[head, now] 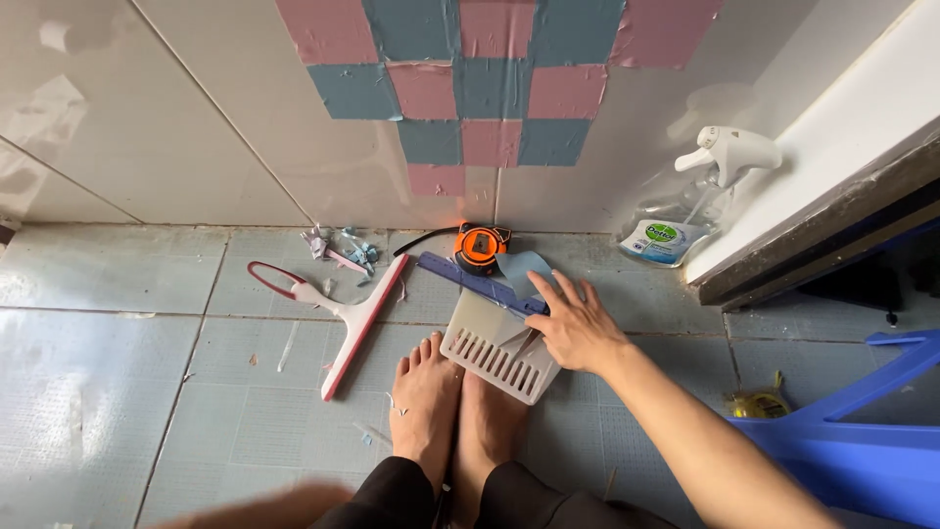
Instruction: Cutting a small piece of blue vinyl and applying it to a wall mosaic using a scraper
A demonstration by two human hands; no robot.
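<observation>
Right hand (576,328) lies flat, fingers spread, gripping nothing, pressing a blue sheet (522,266) and the white slotted tray (497,347) against the floor near the wall base, seemingly to steady them. Left hand out of view.

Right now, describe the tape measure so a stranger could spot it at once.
Start at the wall's pink and blue checkered patch and drop to where the wall meets the floor tiles. There sits the tape measure, just beyond the right hand and the blue ruler. It is the only orange and black thing there, small and rounded.
</observation>
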